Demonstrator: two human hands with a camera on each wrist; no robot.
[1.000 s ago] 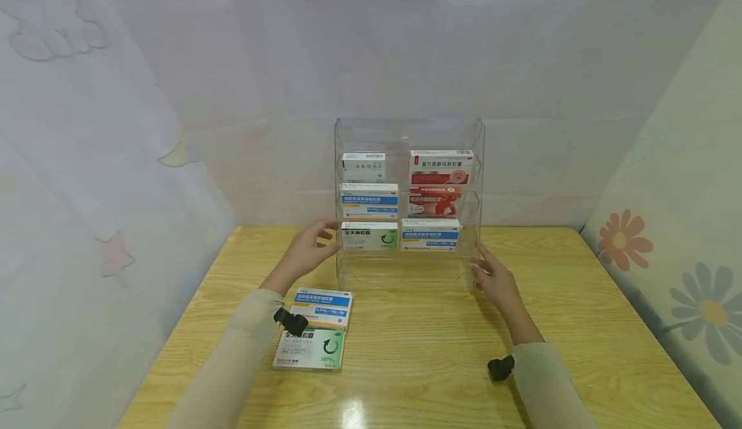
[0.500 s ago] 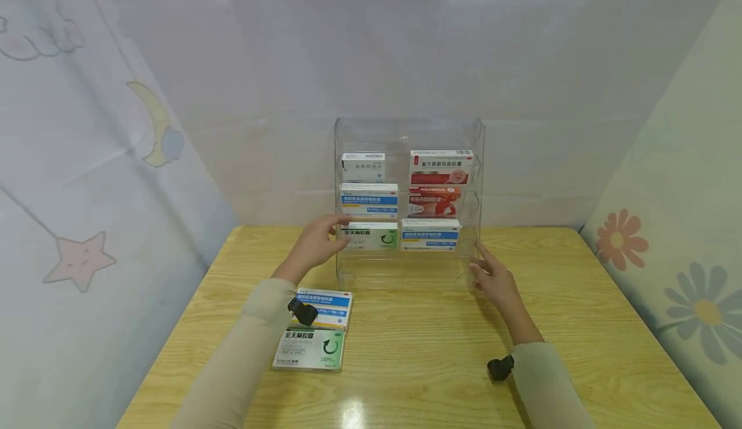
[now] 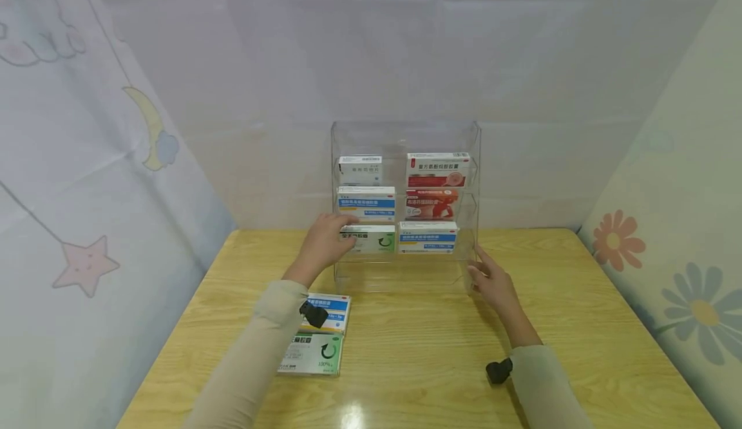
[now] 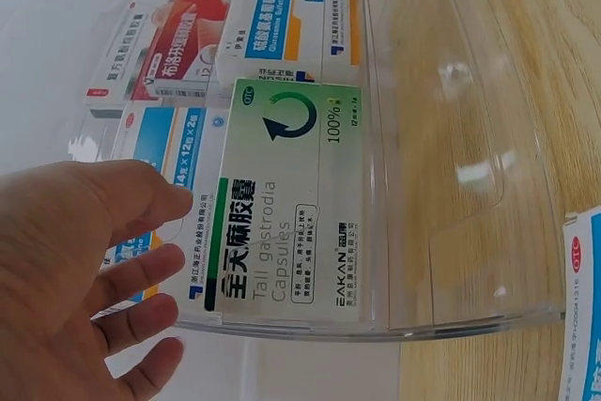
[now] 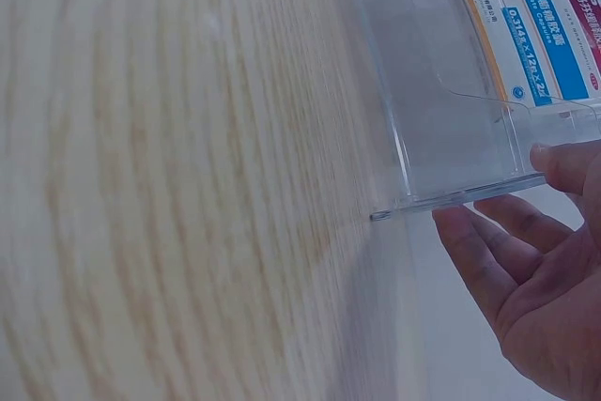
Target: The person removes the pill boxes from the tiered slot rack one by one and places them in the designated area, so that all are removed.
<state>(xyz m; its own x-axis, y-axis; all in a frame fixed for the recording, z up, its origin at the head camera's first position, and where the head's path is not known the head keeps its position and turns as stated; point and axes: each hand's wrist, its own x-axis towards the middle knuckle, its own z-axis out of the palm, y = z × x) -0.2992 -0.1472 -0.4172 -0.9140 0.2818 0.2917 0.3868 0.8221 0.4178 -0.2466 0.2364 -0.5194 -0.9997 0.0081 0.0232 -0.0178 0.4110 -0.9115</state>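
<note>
A clear acrylic display rack (image 3: 406,136) stands upright on the table, with medicine boxes on its tiers. My left hand (image 3: 324,245) is at the left end of the green-and-white capsule box (image 3: 377,241) on the lowest filled tier. In the left wrist view that hand (image 4: 103,269) has its fingers spread loosely beside the green-and-white box (image 4: 291,204), not closed round it. My right hand (image 3: 495,284) holds the rack's right side low down. The right wrist view shows the thumb of this hand (image 5: 554,279) at the front and the fingers against the outer side panel.
On the table left of centre lie a blue-and-white box (image 3: 336,306) and another green-and-white box (image 3: 313,355), partly behind the left sleeve. The rack also bears red boxes (image 3: 437,171), blue-and-white boxes (image 3: 428,239) and a small white box (image 3: 361,171). A fabric backdrop stands behind.
My left hand has moved right, from beside the rack's left edge to in front of the green-and-white box's left end. My right hand has stayed at the rack's right side.
</note>
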